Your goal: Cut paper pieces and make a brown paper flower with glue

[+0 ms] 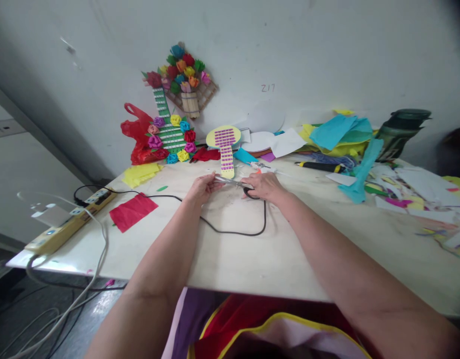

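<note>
My right hand [264,186] is closed round the dark handles of a pair of scissors [233,182], whose metal blades point left. At the blade tips, my left hand [205,188] is pinched closed; whatever it holds is too small to make out. Just beyond both hands stands a yellow paddle-shaped craft piece [227,155] with a round head and rows of purple and white strips, its narrow end close to the blades. Behind the right hand lies a small white and orange item [265,170], partly hidden. A black cord [233,232] loops on the table below the hands.
A yellow power strip [71,222] with a white charger [51,215] lies left, near red paper [133,212] and yellow paper [142,174]. Paper-flower crafts [172,137] lean at the wall. Right are a black-and-yellow cutter [319,166], paper scraps [412,187] and a dark bottle [401,134].
</note>
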### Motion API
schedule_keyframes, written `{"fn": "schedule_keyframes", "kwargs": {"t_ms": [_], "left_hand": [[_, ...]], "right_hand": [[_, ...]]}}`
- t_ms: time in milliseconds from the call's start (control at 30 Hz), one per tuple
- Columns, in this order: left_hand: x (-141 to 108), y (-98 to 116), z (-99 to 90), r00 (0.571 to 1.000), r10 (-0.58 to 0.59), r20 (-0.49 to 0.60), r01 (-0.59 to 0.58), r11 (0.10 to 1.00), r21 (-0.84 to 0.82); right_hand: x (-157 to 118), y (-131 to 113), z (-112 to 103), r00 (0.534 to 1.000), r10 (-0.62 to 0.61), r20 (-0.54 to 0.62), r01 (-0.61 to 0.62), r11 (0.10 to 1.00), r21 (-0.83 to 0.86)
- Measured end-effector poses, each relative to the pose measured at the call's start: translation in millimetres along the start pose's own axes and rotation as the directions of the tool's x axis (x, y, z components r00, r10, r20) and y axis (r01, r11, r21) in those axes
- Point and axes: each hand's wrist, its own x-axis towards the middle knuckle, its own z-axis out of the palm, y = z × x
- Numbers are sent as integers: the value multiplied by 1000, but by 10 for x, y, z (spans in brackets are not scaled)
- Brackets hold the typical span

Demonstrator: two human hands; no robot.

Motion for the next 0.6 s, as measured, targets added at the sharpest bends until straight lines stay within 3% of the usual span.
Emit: {"fn": "schedule_keyframes", "kwargs": {"t_ms": [600], "left_hand": [[-21,31,33,997,-70,-24,68,995,-79]], "right_hand": [[14,-27,-23,1000,5,-7,-5,1000,21]]}}
